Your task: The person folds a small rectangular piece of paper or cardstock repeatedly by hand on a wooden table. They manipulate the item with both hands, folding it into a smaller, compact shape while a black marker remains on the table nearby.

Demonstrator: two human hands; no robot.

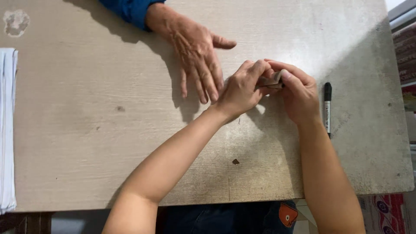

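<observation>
Over the middle of a worn, pale wooden table, I held my two hands close together, fingertips meeting around one small thing. My left hand curled in from the left and my right hand from the right, and both were pinched onto a small greyish-brown folded piece (paper or thin card, as far as I could tell; most of it was hidden behind my fingers). It sat just above the tabletop, between my thumbs and forefingers, a little right of the table's centre.

Judging by how it bent and creased under my fingertips, the piece looked light, thin and soft, something that would crumple or tear if squeezed hard. The edges and the fold seemed the sensible places to grip it, with fingertips rather than the whole hand.

Just beyond my left hand, another person's hand lay flat on the table, palm down and fingers spread, reaching in from the far side in a blue sleeve. It was near my knuckles but not touching them.

To the right of my right hand, a black marker pen lay on the table, pointing away from me, near my wrist but apart from it. At the far left edge sat a stack of white sheets.

No box, tray or other container was in view, so nothing held anything else. The tabletop carried small dark specks and a chipped patch in its far left corner.
</observation>
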